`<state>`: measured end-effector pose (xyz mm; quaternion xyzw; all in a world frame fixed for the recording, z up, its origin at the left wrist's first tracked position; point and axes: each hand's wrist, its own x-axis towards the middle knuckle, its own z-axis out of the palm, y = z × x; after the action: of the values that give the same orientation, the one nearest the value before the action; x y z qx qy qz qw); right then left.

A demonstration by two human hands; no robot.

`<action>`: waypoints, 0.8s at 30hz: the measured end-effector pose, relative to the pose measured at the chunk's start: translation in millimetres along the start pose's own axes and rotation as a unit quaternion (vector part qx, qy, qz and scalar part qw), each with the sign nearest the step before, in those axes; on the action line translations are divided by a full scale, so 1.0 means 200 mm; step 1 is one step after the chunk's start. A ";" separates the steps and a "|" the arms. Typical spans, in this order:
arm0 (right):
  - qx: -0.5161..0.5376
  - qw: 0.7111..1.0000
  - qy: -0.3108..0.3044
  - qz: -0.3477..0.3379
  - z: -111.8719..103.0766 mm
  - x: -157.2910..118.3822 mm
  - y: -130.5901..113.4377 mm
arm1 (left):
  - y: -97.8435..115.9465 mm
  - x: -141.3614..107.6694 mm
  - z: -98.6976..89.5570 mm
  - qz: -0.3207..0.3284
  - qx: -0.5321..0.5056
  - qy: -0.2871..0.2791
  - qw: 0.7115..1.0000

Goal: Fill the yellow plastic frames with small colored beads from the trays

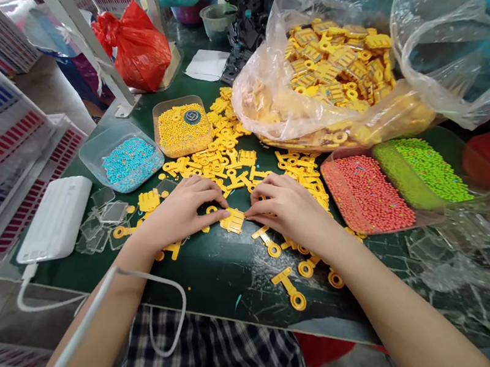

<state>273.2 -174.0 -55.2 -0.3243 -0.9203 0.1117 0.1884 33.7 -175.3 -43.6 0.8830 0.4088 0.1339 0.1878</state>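
Observation:
Between my two hands is a small yellow plastic piece (pixel 233 221) with ridged slots, low over the green table. My left hand (pixel 185 210) pinches its left edge between thumb and fingers. My right hand (pixel 289 210) has its fingertips closed at the right edge. Around them lie loose yellow parts with ring ends (pixel 290 288), some beneath my right hand. Behind my hands is a pile of similar yellow parts (pixel 228 143). Several clear plastic squares (pixel 102 220) lie left of my left hand.
Tubs of blue beads (pixel 130 160), yellow beads (pixel 181 130), red beads (pixel 367 190) and green beads (pixel 431 169) flank the pile. Behind stands a clear bag (pixel 259 96) of yellow pieces. A white power bank (pixel 57 219) trails a cable (pixel 147 275) across my left forearm.

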 end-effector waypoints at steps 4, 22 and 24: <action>0.008 1.000 -0.012 0.004 0.00 0.00 0.00 | 0.00 0.00 0.00 -0.005 -0.001 -0.005 1.000; -0.099 0.992 -0.045 -0.063 -0.02 0.02 -0.02 | 0.01 0.00 -0.01 0.002 0.002 -0.006 1.000; -0.115 0.990 -0.041 -0.072 -0.02 0.02 -0.02 | 0.01 0.00 -0.01 0.006 0.001 -0.006 1.000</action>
<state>269.4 -175.3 -49.7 -0.2724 -0.9547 0.0041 0.1195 34.7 -175.8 -41.6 0.8865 0.4024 0.1295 0.1884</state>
